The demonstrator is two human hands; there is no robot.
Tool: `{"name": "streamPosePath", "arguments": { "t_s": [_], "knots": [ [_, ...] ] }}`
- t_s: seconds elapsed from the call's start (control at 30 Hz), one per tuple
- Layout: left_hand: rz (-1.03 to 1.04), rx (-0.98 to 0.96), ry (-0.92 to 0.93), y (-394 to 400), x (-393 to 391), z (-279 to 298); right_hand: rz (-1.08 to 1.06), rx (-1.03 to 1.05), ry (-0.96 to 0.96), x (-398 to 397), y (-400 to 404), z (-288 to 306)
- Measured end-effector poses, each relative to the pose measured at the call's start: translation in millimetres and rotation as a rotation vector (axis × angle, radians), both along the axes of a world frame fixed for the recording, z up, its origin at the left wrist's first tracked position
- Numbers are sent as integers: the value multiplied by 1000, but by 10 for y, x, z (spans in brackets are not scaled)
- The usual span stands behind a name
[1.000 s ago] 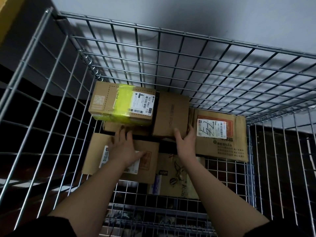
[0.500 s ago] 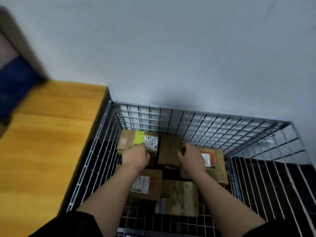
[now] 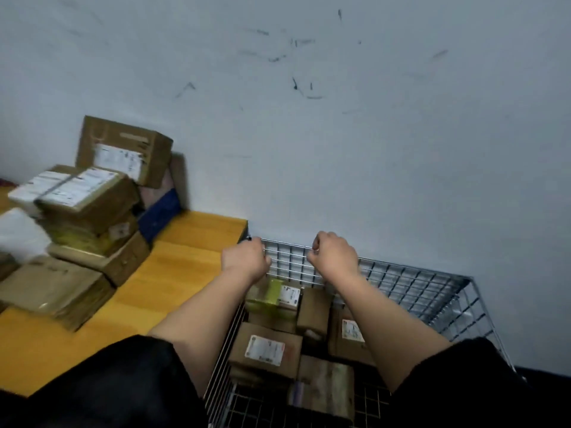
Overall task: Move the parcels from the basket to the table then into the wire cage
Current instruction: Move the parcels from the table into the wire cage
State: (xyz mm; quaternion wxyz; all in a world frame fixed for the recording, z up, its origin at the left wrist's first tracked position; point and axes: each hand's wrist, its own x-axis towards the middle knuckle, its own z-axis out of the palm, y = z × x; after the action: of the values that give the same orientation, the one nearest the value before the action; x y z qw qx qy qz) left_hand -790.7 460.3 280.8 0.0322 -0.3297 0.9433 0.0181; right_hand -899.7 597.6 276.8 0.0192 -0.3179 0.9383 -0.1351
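While both forearms reach forward over the wire cage (image 3: 432, 291), the left hand (image 3: 245, 257) and the right hand (image 3: 332, 253) are raised near the cage's far top rim, at about 12 o'clock from the parcels below. Both hands have their fingers curled in; the frame is blurred, so whether they grip the top wire or merely hover in front of it cannot be told, and neither holds a parcel.

Inside the cage lie several cardboard parcels packed close together. A box with yellow tape (image 3: 273, 296) and a white label sits at the far left corner, just below the left wrist. Touching its right side is a plain narrow box (image 3: 313, 312). At 3 o'clock from that, partly hidden by the right forearm, is a box with a red-edged label (image 3: 349, 333). Nearer the person, a labelled box (image 3: 265, 349) rests at 7 o'clock from the narrow one, and a worn carton (image 3: 327, 386) lies at 5 o'clock, beside it.

At 9 o'clock from the cage stands the yellow tabletop (image 3: 173, 267), its edge just beside the cage wall. A stack of parcels (image 3: 83, 217) is piled at its far left against the grey wall (image 3: 340, 134).
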Motion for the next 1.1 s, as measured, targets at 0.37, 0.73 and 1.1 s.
{"name": "streamPosePath", "arguments": {
  "t_s": [0.37, 0.73, 1.1],
  "knots": [
    [211, -83, 178, -202, 1128, 1026, 249, -95, 88, 840, -421, 964],
    [378, -36, 221, -970, 2052, 1215, 374, -129, 118, 1597, -1321, 1274],
    [336, -100, 179, -2269, 2595, 1277, 303, -147, 47, 2255, -2535, 1197]
  ]
}}
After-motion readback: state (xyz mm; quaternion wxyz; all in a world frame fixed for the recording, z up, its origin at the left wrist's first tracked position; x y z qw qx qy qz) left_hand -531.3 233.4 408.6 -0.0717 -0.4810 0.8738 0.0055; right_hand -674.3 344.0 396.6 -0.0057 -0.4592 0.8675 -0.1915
